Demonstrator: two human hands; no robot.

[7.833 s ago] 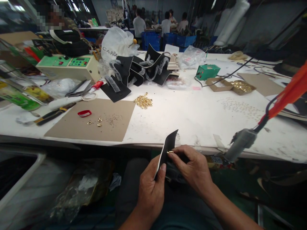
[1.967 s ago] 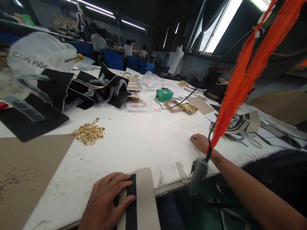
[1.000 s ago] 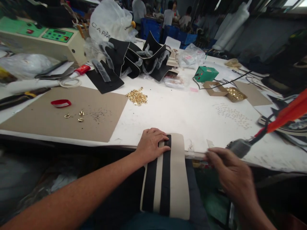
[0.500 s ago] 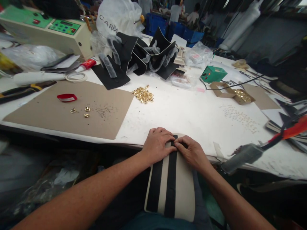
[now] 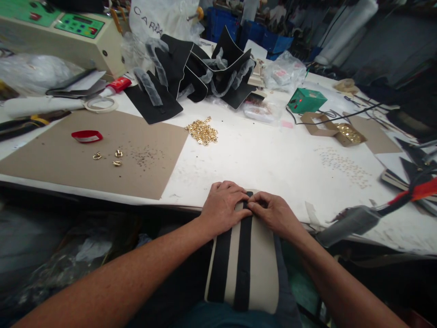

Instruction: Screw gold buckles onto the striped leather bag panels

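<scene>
A beige panel with two black strips (image 5: pixel 254 262) hangs from the front edge of the white table (image 5: pixel 266 164) down onto my lap. My left hand (image 5: pixel 223 207) lies on the panel's top end, fingers curled over the left strip. My right hand (image 5: pixel 275 214) meets it from the right, fingertips pinched at the top of the middle black strip; what they pinch is too small to name. A pile of small gold metal fittings (image 5: pixel 202 132) lies further back on the table.
A brown cardboard sheet (image 5: pixel 102 155) carries a red ring (image 5: pixel 87 135) and loose gold pieces. Black cut pieces (image 5: pixel 191 75), a beige control box (image 5: pixel 64 34), a green box (image 5: pixel 306 100) and a tray of gold parts (image 5: pixel 346 134) stand behind. A grey tool (image 5: pixel 348 223) hangs at right.
My right hand came back from the table edge at right to the top of the panel and pinched at the black strip. The left hand has stayed on the panel.
</scene>
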